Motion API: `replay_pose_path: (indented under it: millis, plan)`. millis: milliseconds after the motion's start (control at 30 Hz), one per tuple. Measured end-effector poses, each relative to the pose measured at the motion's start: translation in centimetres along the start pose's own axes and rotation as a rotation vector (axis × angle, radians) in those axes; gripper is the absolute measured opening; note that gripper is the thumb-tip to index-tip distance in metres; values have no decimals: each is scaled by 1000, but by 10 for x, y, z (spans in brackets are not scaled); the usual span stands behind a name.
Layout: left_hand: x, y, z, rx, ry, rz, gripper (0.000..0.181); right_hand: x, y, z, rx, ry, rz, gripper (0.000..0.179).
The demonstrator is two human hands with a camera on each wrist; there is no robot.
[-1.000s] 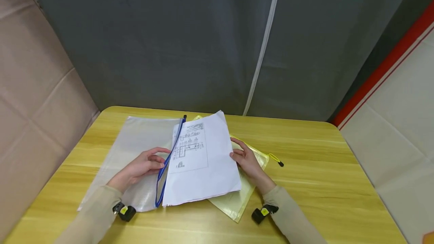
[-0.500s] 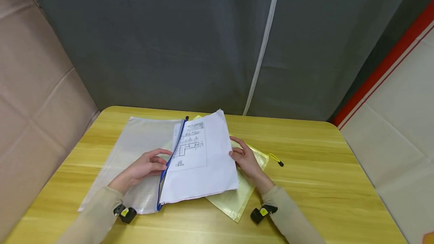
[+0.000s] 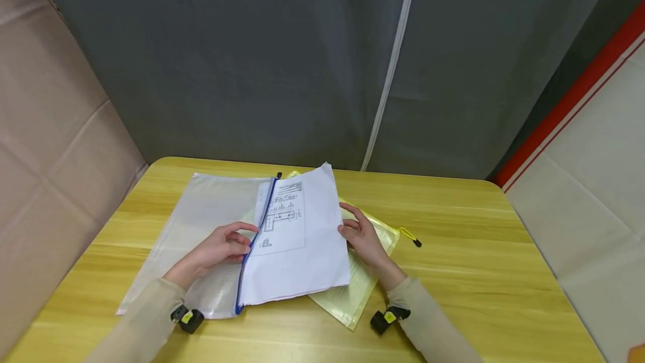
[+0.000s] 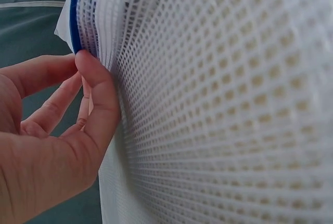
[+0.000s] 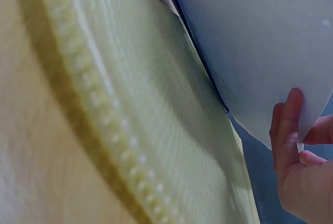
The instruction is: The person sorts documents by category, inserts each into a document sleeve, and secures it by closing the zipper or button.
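A clear mesh zip pouch lies on the left, its blue-trimmed mouth facing right. My left hand pinches that edge between thumb and index finger, as the left wrist view shows at the blue trim. A stack of white paper, printed with a line drawing, has its left part inside the pouch mouth and is slightly raised at the right. My right hand grips the stack's right edge, thumb on top; in the right wrist view its fingers lie against the paper's underside.
Beneath the paper lies a yellow mesh zip pouch, with a yellow cord pull sticking out to the right. The wooden table ends at a dark grey curtain at the back.
The paper stack and my right hand have shifted a little left, putting the paper deeper in the clear pouch. The pouch mouth, with my left hand, has moved slightly right and its gap has narrowed.
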State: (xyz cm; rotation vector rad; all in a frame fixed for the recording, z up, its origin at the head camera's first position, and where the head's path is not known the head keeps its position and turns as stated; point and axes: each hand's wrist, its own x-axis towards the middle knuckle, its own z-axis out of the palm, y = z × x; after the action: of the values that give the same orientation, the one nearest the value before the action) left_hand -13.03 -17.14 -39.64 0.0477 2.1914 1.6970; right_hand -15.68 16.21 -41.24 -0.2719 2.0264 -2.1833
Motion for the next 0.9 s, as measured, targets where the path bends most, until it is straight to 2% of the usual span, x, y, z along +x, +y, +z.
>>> replay_pose_path:
  millis: [300, 433, 733, 900]
  plan:
    - [0, 3, 9, 26, 1, 29, 41, -3, 2, 9, 32, -6, -16, 54]
    - [0, 5, 12, 33, 15, 23, 42, -5, 5, 14, 37, 0, -15, 53]
    - [1, 4, 14, -4, 31, -9, 42, -9, 9, 13, 4, -15, 46, 52]
    - [0, 2, 13, -30, 35, -24, 42, -11, 12, 7, -16, -80, 75, 55]
